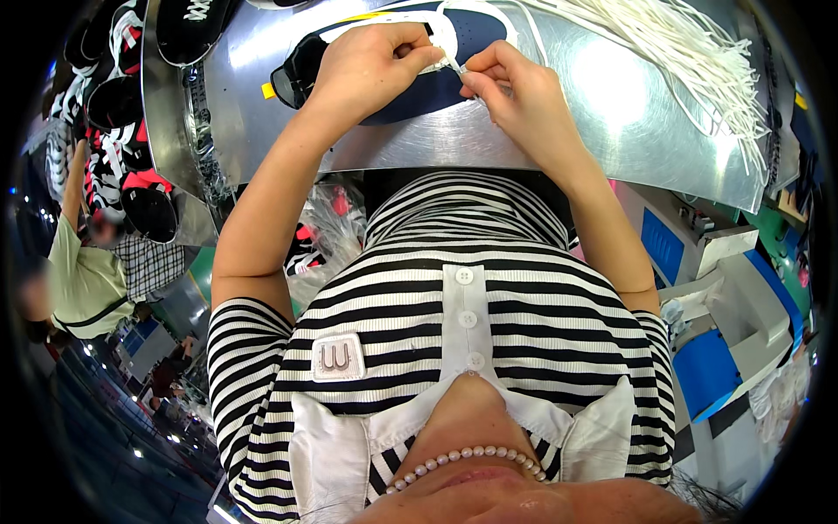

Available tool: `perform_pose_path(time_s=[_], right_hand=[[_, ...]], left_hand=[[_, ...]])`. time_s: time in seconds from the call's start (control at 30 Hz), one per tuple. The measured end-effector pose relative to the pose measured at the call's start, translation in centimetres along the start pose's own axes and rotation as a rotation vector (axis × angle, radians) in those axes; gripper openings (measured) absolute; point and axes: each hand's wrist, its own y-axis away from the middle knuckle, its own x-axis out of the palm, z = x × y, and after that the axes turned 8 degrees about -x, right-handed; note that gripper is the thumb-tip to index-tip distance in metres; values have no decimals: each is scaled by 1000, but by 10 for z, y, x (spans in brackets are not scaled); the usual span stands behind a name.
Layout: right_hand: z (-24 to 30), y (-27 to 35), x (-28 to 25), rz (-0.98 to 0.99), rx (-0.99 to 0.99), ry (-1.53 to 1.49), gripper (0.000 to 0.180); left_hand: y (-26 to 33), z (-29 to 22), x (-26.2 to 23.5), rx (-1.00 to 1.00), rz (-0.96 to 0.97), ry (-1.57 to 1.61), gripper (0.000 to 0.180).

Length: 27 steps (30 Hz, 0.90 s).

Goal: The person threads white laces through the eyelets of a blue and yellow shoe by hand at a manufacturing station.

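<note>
navy shoe [410,106] is on the metal table [611,144], top center of the frame; black lining and a small yellow tab [268,91] at its left end, white lacing area in the middle. left hand [371,72] comes over it from the lower left, fingers curled, thumb and forefinger nearly together at the white part; cannot tell whether it has hold of lace or just the shoe's edge. right hand [522,92], just right of it, has thumb and fingertips pinched on a white lace [453,62], other fingers folded in. lace tip hidden by the fingers. the hands are close but apart, the lace showing between them. big bundle of loose white laces [672,44] spread over the table at upper right, ends fanned toward the right edge. black shoe [188,31] at upper left, more black, white and red shoes [131,157] piled down the left side. clear plastic bag [327,231] below the table edge, left of center. blue and grey boxes [709,371] at right. co-worker [87,275] in a pale green top at far left.
</note>
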Motion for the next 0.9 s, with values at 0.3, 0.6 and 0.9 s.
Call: perform_pose_path(time_s=[0.3, 0.6, 0.9], right_hand=[[3, -8, 28, -38, -87, 441, 21], [31, -1, 10, 62, -113, 499, 22], [61, -66, -62, 123, -3, -10, 25]], left_hand=[[25, 2, 15, 301, -140, -51, 27], [44, 11, 5, 443, -384, -242, 29], [56, 41, -15, 872, -514, -264, 21]])
